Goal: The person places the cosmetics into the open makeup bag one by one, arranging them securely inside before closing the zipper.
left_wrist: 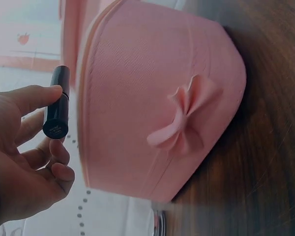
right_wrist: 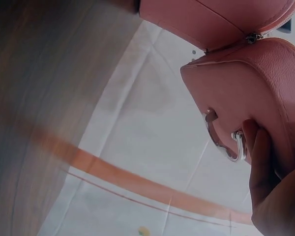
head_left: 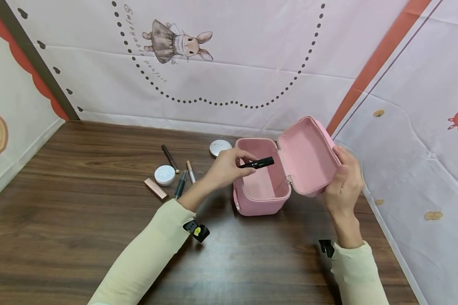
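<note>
Pink, one case point(head_left: 260, 207) stands on one brown wooden table point(head_left: 61, 212), just under the left hand point(head_left: 227, 169), its one lid point(head_left: 308, 156) swung open toward the right hand point(head_left: 343, 184). Two metal fittings point(head_left: 289, 180) join lid and case, between the hands. The left hand pinches one black tube point(head_left: 265, 162) between thumb and fingers and holds it over the case's mouth. The right hand grips the lid's outer edge, fingers against the outside, near one handle with silver rings point(right_wrist: 240, 147). One bow point(left_wrist: 187, 118) sits on the case wall near the left hand.

Two round compacts point(head_left: 164, 175) lie on the table: one just past the left hand, beside the case, the other well to that hand's left. Between that second compact and the left hand are one slim copper-and-silver tube point(head_left: 191, 171) and one dark tube point(head_left: 181, 185). Farther left of the hand lie one dark pencil point(head_left: 169, 158) and one rose-gold stick point(head_left: 156, 189). Beyond both hands, one rabbit point(head_left: 175, 42) is printed on the cloth point(head_left: 236, 76).
</note>
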The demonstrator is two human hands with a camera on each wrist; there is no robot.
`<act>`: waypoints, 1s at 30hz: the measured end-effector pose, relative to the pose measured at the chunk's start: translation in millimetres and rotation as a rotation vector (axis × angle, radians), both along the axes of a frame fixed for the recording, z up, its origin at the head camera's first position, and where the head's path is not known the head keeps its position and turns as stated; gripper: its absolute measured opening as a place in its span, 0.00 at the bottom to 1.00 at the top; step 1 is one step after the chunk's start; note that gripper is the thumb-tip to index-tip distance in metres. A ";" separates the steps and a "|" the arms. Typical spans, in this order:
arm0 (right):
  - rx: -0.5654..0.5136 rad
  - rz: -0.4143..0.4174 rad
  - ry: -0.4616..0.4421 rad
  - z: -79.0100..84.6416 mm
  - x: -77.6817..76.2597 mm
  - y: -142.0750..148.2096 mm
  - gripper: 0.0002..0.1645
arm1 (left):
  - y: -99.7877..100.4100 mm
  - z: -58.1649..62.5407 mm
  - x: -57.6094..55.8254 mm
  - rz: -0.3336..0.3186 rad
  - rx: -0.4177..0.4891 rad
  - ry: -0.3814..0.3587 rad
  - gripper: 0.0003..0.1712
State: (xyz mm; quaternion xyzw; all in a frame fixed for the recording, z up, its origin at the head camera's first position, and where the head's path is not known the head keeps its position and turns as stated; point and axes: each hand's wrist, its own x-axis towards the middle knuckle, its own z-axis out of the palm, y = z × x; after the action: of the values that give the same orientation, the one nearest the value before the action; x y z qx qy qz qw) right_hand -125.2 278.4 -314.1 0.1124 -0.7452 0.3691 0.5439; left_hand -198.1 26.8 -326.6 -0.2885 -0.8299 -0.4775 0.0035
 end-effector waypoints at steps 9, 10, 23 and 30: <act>0.032 -0.028 -0.045 -13.9 -9.4 17.2 0.41 | 18.0 -0.9 6.7 0.008 -0.154 0.079 0.13; 0.035 -0.029 -0.052 -16.3 -10.6 19.8 0.41 | 20.6 -1.1 7.5 0.007 -0.182 0.094 0.13; 0.063 -0.039 -0.046 -16.9 -10.3 20.6 0.38 | 49.3 -0.9 29.4 0.112 -0.570 0.221 0.04; 0.070 -0.036 -0.059 -20.1 -12.2 25.3 0.37 | 53.2 -0.9 29.8 0.105 -0.571 0.312 0.01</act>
State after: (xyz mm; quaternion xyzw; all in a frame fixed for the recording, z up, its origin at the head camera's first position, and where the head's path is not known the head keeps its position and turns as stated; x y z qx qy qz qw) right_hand -137.4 303.7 -334.2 0.1071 -0.7752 0.3359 0.5241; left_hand -168.4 80.0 -327.5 -0.3045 -0.9334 -0.1748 0.0741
